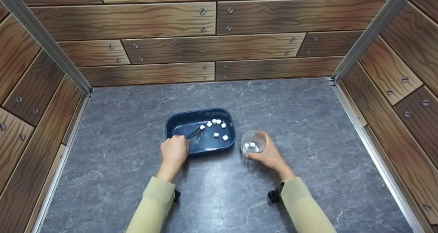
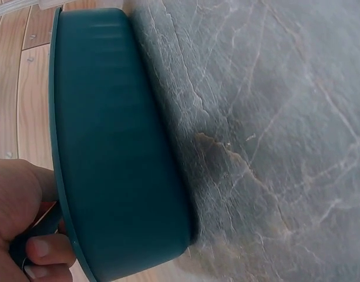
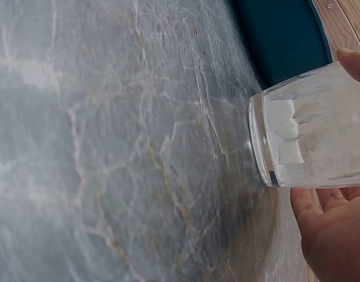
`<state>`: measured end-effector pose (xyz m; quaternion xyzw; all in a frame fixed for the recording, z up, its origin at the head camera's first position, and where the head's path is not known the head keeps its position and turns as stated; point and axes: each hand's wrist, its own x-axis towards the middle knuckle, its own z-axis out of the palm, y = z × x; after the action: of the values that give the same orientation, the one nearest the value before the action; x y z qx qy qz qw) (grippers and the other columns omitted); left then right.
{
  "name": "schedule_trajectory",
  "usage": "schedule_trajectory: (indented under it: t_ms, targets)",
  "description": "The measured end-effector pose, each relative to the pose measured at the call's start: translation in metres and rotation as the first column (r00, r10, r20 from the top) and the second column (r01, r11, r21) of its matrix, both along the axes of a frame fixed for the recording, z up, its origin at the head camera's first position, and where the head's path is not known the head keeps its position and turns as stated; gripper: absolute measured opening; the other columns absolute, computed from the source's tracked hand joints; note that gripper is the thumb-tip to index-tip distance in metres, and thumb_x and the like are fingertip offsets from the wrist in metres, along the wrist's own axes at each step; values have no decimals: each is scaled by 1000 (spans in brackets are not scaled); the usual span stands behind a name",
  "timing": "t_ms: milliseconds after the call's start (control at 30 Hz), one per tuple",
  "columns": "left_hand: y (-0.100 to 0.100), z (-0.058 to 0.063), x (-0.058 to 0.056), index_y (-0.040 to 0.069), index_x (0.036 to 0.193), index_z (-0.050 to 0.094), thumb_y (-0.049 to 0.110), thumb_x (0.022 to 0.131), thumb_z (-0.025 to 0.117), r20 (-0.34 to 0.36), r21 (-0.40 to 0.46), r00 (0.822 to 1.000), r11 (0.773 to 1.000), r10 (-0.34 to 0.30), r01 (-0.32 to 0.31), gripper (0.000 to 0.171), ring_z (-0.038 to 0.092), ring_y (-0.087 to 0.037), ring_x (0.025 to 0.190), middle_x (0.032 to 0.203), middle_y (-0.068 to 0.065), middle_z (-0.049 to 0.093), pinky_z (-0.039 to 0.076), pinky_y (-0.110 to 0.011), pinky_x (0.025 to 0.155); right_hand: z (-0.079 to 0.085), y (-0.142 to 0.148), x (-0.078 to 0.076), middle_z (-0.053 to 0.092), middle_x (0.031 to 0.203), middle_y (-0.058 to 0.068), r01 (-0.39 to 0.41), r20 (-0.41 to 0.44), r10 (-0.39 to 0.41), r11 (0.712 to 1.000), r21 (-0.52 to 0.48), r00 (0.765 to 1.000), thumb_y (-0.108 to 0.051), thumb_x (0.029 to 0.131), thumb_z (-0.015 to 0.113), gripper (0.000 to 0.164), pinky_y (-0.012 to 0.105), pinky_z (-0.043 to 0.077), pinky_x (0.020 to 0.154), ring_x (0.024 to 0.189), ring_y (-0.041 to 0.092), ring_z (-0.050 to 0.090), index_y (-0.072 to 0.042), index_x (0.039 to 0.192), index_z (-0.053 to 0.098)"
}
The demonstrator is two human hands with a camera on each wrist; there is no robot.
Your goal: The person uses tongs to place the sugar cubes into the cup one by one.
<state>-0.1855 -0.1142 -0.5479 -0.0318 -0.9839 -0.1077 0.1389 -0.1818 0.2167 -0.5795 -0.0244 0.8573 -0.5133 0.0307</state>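
My left hand [image 1: 175,150] is over the near left rim of a dark blue tray [image 1: 181,115]. It grips slim black tongs [image 1: 194,133] that slant into the tray, and a small white cube [image 1: 202,127] is at their tip. Several more white cubes [image 1: 216,134] lie in the tray's right half. In the left wrist view, fingers curl round the dark handle [image 2: 41,233] beside the tray's outer wall. My right hand [image 1: 270,153] holds a clear glass [image 1: 245,137] from its right side, thumb and fingers around it. White cubes [image 3: 290,151] lie at the bottom of the glass.
The glass stands just right of the tray on a grey marbled tabletop [image 1: 113,151]. Wood-patterned panels [image 1: 164,48] wall in the back and both sides, with metal strips [image 1: 379,154] along the side edges.
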Motion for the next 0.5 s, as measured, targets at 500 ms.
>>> schedule_trajectory:
  t_ms: [500]
  targets:
    - [-1,12,11,6,75,71,26,90,70,-52,51,998,998,-34,37,25,64,-38,57,70,-11,67,47,-52,49,0,-1,1,53,135,19,0,1,0,1000,-20,1000,-16,61,92,95,49,30,109,127,35,47,-2,140,40]
